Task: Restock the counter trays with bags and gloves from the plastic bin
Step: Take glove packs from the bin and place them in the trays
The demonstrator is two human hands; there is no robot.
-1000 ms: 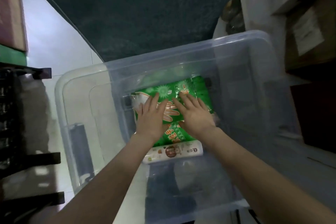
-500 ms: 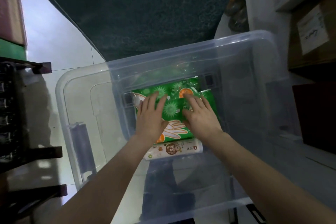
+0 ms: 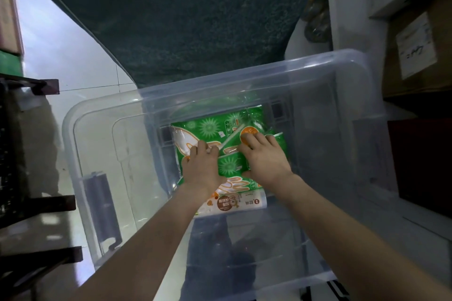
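A clear plastic bin (image 3: pixel 244 76) stands on the floor below me. Inside it lie several green glove packs (image 3: pixel 212 127) printed with orange hand outlines, stacked and overlapping. A white roll of bags (image 3: pixel 234 204) with an orange label lies at the stack's near edge. My left hand (image 3: pixel 199 168) rests on the left of the stack with its fingers curled over a pack's edge. My right hand (image 3: pixel 265 161) presses on the right side, thumb hooked under a pack's near edge. Both hands grip the green packs.
The bin's clear lid (image 3: pixel 97 178) with a grey latch (image 3: pixel 102 210) lies under and left of the bin. A dark shelf frame (image 3: pixel 29 205) stands at far left. A dark green patterned cloth (image 3: pixel 183 19) hangs beyond. Cardboard boxes (image 3: pixel 415 49) sit at right.
Both hands slid toward the far part of the stack, and their flat fingers curled to grip the packs. The top green packs shifted apart and now overlap differently.
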